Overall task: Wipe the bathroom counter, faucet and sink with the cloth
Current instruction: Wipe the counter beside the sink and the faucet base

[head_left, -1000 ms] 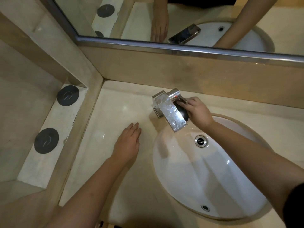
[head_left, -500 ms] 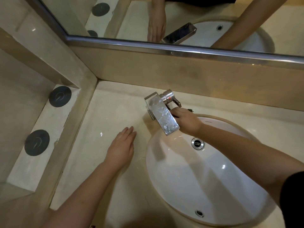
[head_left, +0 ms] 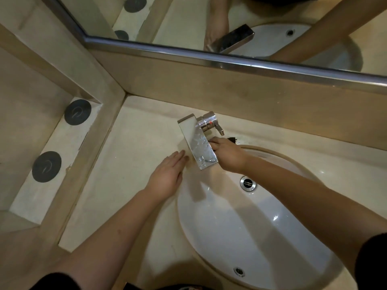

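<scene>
A dark cloth (head_left: 232, 140) lies on the table at the far rim of the sink, just below the faucet's lever. Only a ragged scrap of it shows. The right hand (head_left: 227, 156) covers the rest, with its fingers curled down around the cloth and its knuckles tucked against the right side of the faucet (head_left: 198, 143).

The faucet is a flat, rectangular slab of polished chrome, mottled with water marks, that juts out over the basin. A short chrome cylinder with a red dot and a small lever (head_left: 212, 124) stands at its right side.

The left hand (head_left: 167, 174) lies palm down with fingers straight and together, holding nothing. It rests on the table, with its fingertips just left of the spout at the basin's edge.

The sink (head_left: 261, 237) is a smooth, glossy white oval set into the table and ringed by a tan border. It has a chrome-ringed opening (head_left: 247, 183) near the faucet and a smaller hole (head_left: 238, 271) by the near rim.

The table (head_left: 134, 155) is pale cream stone with a soft shine. Behind it rises a tan stone backsplash (head_left: 209, 91), topped by a rounded chrome rail (head_left: 209, 56) that edges a mirror (head_left: 178, 21).

To the left, a pale ledge (head_left: 54, 141) carries two flat, dark grey round discs (head_left: 77, 111) (head_left: 46, 166). Dark sleeves show at both upper arms.
</scene>
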{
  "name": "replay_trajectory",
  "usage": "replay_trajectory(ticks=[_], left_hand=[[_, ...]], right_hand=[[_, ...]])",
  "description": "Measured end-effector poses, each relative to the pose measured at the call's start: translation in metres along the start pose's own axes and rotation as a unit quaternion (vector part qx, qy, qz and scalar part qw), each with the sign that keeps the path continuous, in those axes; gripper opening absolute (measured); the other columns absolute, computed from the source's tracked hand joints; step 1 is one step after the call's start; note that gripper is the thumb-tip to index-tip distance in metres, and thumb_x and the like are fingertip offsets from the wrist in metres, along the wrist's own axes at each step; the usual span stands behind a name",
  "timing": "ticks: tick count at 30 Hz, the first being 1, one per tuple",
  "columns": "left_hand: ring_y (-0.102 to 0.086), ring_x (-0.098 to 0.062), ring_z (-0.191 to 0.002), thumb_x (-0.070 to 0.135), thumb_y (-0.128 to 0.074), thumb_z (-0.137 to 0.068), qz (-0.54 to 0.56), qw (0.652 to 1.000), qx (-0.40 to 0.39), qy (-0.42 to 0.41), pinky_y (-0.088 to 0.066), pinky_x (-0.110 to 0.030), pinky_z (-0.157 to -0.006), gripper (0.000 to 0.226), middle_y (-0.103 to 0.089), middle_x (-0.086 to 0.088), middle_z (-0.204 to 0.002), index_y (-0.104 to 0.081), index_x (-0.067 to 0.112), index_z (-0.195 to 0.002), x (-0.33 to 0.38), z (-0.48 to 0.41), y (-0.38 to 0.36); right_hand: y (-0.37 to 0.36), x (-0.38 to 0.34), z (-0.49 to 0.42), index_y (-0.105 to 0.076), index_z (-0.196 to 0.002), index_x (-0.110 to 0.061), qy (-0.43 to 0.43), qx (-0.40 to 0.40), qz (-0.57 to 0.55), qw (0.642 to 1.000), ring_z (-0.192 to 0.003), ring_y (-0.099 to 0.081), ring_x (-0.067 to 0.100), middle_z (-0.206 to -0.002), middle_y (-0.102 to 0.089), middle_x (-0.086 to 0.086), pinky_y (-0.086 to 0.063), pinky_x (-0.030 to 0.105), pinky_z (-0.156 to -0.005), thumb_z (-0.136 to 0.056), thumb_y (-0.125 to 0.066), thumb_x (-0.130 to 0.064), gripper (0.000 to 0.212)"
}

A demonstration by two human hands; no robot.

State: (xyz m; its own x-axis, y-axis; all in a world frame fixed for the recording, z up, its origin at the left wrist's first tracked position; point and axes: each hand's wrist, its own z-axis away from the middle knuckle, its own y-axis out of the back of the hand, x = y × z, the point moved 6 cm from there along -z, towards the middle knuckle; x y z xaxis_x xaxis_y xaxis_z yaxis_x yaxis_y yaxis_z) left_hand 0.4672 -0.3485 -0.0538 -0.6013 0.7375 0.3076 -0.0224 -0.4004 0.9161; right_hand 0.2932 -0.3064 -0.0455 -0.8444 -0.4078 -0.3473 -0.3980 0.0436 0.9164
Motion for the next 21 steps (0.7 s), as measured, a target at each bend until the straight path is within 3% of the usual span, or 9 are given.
replay_trajectory(ticks=[4, 7, 10, 15, 18, 21], left_hand=[[-0.045, -0.034, -0.130, 0.018, -0.030, -0.083, -0.002, 1.000, -0.018, -0.006, -0.040, -0.044, -0.106, 0.057, -0.047, -0.017, -0.143, -0.052, 0.001, -0.132, 0.004, -0.002, -0.004], [-0.045, -0.031, -0.131, 0.017, -0.026, -0.083, -0.001, 1.000, -0.015, 0.007, -0.042, -0.046, -0.102, 0.057, -0.045, -0.012, -0.144, -0.053, 0.005, -0.132, 0.003, -0.002, -0.008], [-0.048, -0.032, -0.126, 0.018, -0.025, -0.083, -0.006, 1.000, -0.013, 0.011, -0.044, -0.047, -0.096, 0.055, -0.048, -0.010, -0.142, -0.055, 0.006, -0.128, 0.004, -0.004, -0.008], [-0.048, -0.031, -0.126, 0.021, -0.025, -0.080, -0.023, 0.999, -0.030, 0.005, -0.045, -0.048, -0.093, 0.059, -0.047, -0.008, -0.143, -0.053, 0.009, -0.131, 0.000, -0.006, -0.007], [-0.046, -0.030, -0.129, 0.024, -0.024, -0.080, -0.022, 0.999, -0.032, 0.005, -0.043, -0.046, -0.098, 0.063, -0.044, -0.008, -0.146, -0.051, 0.009, -0.135, 0.001, -0.004, -0.006], [-0.047, -0.032, -0.128, 0.020, -0.030, -0.082, -0.020, 1.000, -0.018, -0.002, -0.043, -0.045, -0.098, 0.057, -0.047, -0.010, -0.144, -0.053, 0.007, -0.132, 0.008, -0.002, -0.003]], right_hand=[[0.005, 0.013, 0.018, -0.075, -0.094, -0.012, 0.008, 0.008, -0.031, 0.999, -0.090, -0.060, 0.030, -0.102, -0.070, 0.005, -0.053, 0.034, -0.066, -0.063, -0.059, 0.010, 0.042], [0.030, 0.043, 0.028, -0.074, -0.103, -0.013, -0.070, 0.075, -0.041, 0.994, -0.090, -0.060, 0.031, -0.108, -0.068, 0.007, -0.051, 0.033, -0.073, -0.068, -0.066, 0.003, 0.039], [0.027, 0.060, 0.030, -0.070, -0.113, -0.015, -0.144, 0.078, -0.028, 0.986, -0.102, -0.060, 0.033, -0.118, -0.065, 0.007, -0.052, 0.038, -0.080, -0.077, -0.067, 0.002, 0.040], [0.007, 0.036, 0.036, -0.070, -0.110, -0.007, -0.098, 0.036, -0.039, 0.994, -0.105, -0.059, 0.035, -0.120, -0.064, 0.012, -0.050, 0.039, -0.090, -0.080, -0.034, -0.005, 0.047], [0.015, 0.028, 0.058, -0.074, -0.101, -0.010, -0.044, 0.001, -0.024, 0.999, -0.103, -0.062, 0.032, -0.114, -0.068, 0.008, -0.056, 0.036, -0.076, -0.075, -0.032, -0.005, 0.050], [0.049, 0.059, 0.078, -0.073, -0.106, -0.011, -0.172, 0.083, -0.009, 0.982, -0.105, -0.061, 0.033, -0.116, -0.066, 0.010, -0.053, 0.037, -0.082, -0.080, -0.040, -0.014, 0.042]])
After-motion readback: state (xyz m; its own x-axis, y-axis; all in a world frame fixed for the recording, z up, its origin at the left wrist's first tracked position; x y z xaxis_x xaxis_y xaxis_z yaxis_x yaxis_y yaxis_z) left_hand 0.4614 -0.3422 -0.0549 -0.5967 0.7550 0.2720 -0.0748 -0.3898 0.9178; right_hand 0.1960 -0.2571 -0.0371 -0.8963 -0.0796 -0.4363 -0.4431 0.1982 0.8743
